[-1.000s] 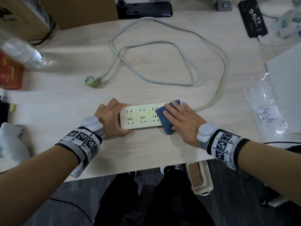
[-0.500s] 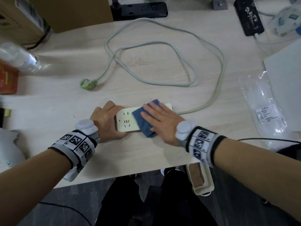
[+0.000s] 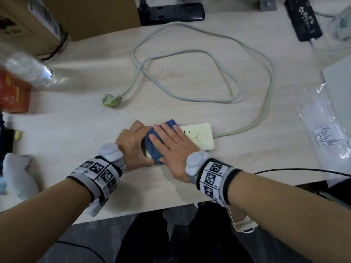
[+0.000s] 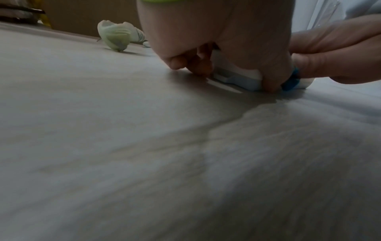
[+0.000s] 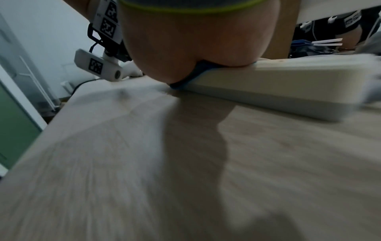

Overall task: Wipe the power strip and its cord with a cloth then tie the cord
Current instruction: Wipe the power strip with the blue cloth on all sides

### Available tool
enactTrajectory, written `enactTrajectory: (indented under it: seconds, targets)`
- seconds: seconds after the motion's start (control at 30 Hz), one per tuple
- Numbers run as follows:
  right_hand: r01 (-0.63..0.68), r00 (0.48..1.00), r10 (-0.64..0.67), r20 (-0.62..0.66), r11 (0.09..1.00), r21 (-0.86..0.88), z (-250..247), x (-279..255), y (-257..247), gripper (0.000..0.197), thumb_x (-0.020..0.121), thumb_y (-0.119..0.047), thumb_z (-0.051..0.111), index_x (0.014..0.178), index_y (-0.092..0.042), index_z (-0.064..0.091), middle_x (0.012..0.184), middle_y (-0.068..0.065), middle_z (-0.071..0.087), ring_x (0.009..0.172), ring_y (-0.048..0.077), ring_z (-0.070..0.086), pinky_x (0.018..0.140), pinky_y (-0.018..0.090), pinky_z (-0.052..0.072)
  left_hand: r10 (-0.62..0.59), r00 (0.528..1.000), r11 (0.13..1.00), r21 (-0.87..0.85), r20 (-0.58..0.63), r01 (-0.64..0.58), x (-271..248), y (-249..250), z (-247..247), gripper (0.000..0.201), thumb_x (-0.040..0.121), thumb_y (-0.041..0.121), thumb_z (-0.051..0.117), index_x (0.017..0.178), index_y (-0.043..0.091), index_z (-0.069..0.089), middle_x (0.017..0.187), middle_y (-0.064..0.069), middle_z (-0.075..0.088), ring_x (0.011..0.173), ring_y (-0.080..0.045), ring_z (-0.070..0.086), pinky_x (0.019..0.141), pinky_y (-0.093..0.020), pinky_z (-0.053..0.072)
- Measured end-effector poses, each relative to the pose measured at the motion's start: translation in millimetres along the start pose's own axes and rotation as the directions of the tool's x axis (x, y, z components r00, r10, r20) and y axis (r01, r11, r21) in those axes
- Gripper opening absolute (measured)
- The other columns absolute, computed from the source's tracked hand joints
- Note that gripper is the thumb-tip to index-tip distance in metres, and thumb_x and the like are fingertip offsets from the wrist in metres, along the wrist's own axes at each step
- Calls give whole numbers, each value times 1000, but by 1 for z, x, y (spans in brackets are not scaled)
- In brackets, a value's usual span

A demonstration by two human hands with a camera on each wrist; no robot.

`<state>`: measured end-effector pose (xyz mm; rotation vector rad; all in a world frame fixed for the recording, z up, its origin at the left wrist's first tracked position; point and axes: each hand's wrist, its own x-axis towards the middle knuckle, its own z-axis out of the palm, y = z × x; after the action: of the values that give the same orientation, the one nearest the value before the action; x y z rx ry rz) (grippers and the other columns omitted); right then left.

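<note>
A cream power strip [image 3: 199, 136] lies near the table's front edge, its right end bare. My right hand [image 3: 169, 143] lies flat with straight fingers on a blue cloth [image 3: 152, 147], pressing it onto the strip's left part. My left hand [image 3: 131, 143] grips the strip's left end, fingers curled round it; in the left wrist view the thumb and fingers [image 4: 270, 81] clamp the strip's end [image 4: 237, 76]. The pale green cord [image 3: 266, 103] leaves the strip's right end, loops over the table and ends in a plug [image 3: 110, 99]. In the right wrist view the palm sits on the cloth [image 5: 195, 73] over the strip [image 5: 288, 84].
A clear bottle [image 3: 30, 71] and a red box [image 3: 13, 95] stand at the left. Cardboard boxes [image 3: 85, 14] and a black power strip [image 3: 171, 10] line the back. A plastic bag [image 3: 326, 126] lies at the right, a white cloth [image 3: 17, 173] at the front left.
My right hand has slid the blue cloth leftward along the strip, from its right part to its left end beside my left hand. The strip's right end now shows.
</note>
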<state>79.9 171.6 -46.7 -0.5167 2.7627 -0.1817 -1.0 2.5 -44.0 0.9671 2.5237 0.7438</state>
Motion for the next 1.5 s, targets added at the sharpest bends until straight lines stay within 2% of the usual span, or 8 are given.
enactTrajectory:
  seconds: [0.2,0.33,0.4,0.57,0.73,1.1,1.27,1.5]
  targets:
    - [47,998,-46,32,999,-12,-8,-10,24,66,92,-43,22,150,-11,20,158,11,15,146,28,9,117,40,1,-55,997,998,42,58,52,2,-1,-3,78,47,63,74,114,26,58,90,11,45,76,-10,53,66,-37,51]
    - [-15,993,17,114,1000,-18,-13,-51,80,69,92,-47,16,151,-14,0,159,7,-2,144,19,-11,115,32,-12,-156,978,984,107,139,141,2,-6,-3,80,47,70,70,119,46,45,97,15,42,78,-17,57,73,-38,53]
    - [-22,996,22,91,1000,-5,-12,-61,91,67,93,-43,20,151,-12,7,159,10,8,145,24,-2,117,37,-1,-183,969,980,107,165,166,2,-7,-7,81,47,71,68,121,49,43,98,17,40,79,-17,57,74,-36,53]
    - [34,998,-33,-55,999,28,3,-33,42,59,92,-34,31,147,-11,28,154,15,25,143,32,18,116,43,7,-147,978,986,95,148,134,3,1,-5,80,47,71,67,118,40,50,97,14,44,76,-18,58,71,-34,51]
    - [108,993,-103,-63,991,85,3,7,-24,63,91,-27,44,149,-13,24,158,13,16,146,28,6,118,40,-3,-39,992,999,13,118,37,1,-4,-13,92,32,60,70,116,28,51,95,13,38,66,-7,45,65,-39,53]
    - [42,999,-41,8,998,-47,-1,-67,85,69,91,-21,50,150,-12,15,157,9,17,146,25,7,117,40,6,-181,964,979,129,193,158,1,4,-20,74,54,65,69,121,41,48,104,12,45,76,-14,53,79,-33,48]
    - [-14,998,15,-56,1000,14,7,-54,51,66,85,-20,34,148,-10,18,156,12,20,145,29,10,116,44,8,-171,965,978,150,197,143,1,3,-16,74,54,63,69,121,39,49,103,12,43,78,-16,53,77,-30,44]
    - [51,994,-41,-99,993,102,-1,4,-12,70,87,-15,50,150,-12,20,159,10,10,146,27,4,116,36,-9,-31,992,987,157,121,11,0,11,-16,68,49,68,61,100,23,60,82,20,40,82,-14,47,69,-40,48]
